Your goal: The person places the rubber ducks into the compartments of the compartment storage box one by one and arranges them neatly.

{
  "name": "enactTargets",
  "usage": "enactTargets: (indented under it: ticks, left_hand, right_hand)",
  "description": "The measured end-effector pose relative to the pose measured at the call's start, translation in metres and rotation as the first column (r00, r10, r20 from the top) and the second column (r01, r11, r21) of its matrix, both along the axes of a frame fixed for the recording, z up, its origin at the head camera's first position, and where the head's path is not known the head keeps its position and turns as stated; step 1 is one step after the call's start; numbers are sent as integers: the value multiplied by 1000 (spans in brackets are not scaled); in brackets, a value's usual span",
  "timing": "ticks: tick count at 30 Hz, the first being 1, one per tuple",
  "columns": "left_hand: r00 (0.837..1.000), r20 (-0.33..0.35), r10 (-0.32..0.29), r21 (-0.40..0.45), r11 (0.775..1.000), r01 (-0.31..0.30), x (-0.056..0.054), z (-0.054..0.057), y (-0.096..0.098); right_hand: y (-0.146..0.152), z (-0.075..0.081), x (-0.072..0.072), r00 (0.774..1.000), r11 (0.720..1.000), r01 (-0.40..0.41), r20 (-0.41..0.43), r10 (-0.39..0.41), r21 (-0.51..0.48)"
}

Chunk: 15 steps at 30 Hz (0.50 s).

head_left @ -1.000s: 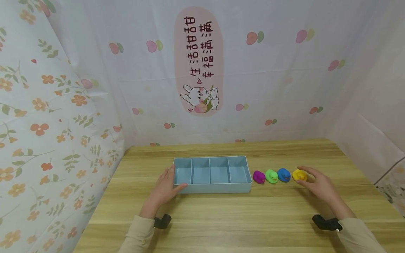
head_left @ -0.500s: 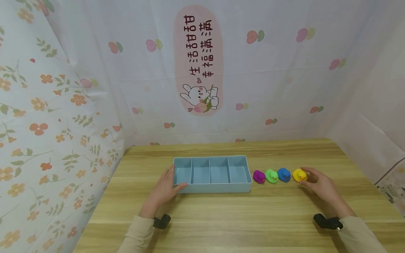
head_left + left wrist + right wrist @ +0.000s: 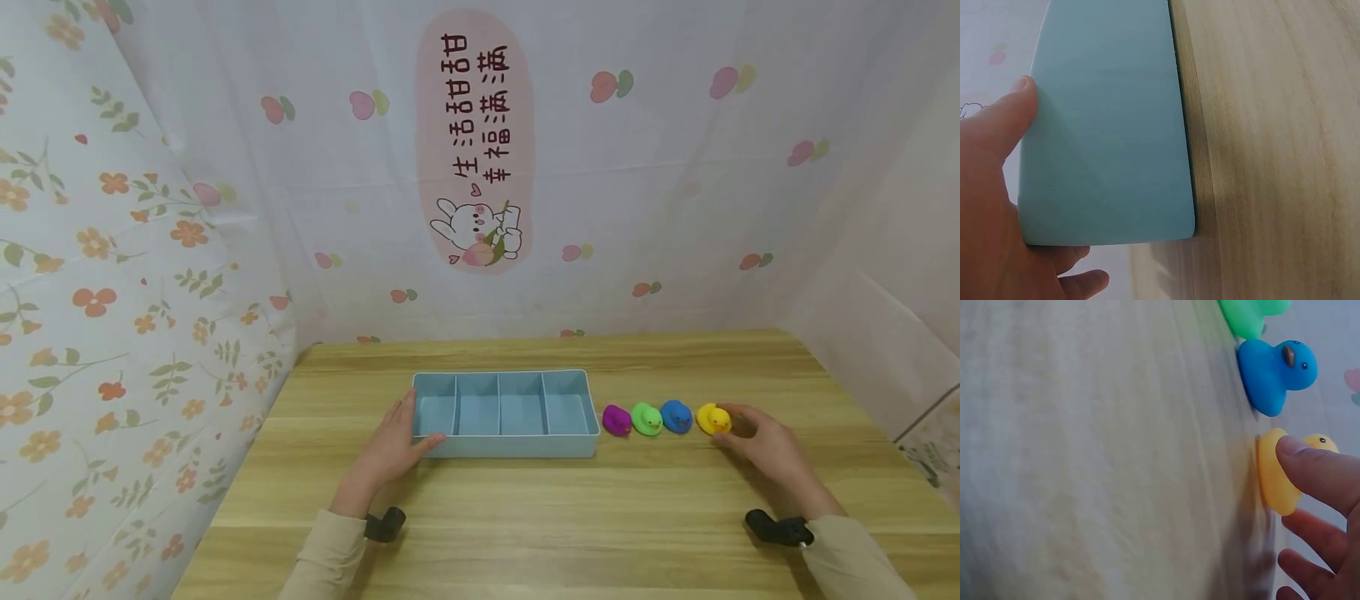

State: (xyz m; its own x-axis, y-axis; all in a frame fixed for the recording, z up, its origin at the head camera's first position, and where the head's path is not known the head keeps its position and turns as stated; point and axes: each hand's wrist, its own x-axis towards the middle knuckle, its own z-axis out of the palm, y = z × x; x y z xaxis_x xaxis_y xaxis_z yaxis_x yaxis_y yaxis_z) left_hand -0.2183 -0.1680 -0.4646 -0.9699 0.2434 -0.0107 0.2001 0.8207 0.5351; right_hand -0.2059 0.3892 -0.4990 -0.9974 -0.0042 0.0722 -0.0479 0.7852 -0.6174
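Note:
A pale blue box (image 3: 517,447) with several compartments lies lengthwise on the table. My left hand (image 3: 386,450) holds its left end, thumb at the near rim and fingers along the short side; the left wrist view shows the thumb (image 3: 1022,97) at the rim. To the right, a row of toy ducks starts with a purple duck (image 3: 617,421), then a green duck (image 3: 647,419) and a blue duck (image 3: 677,417). At the row's right end, my right hand (image 3: 772,454) pinches a yellow duck (image 3: 708,418) by its tail end. The index fingertip is hidden in the right wrist view.
The wooden table (image 3: 540,525) carries the box and ducks. Behind it hangs a white printed curtain (image 3: 637,192), and floral cloth (image 3: 150,333) borders the left. A black wrist mount (image 3: 776,527) is near the right sleeve.
My right index finger has drawn back from over the yellow duck toward its right side, and the hand has shifted slightly right. My left hand and the box stay in place.

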Motion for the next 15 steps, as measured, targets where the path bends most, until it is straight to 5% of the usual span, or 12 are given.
enactTargets:
  ticks: [15]
  left_hand:
    - [999,-35,-3,3,1000,3,2,0,0]
  right_hand:
    - [-4,-2,4,997,1000,28,-71,-28,9]
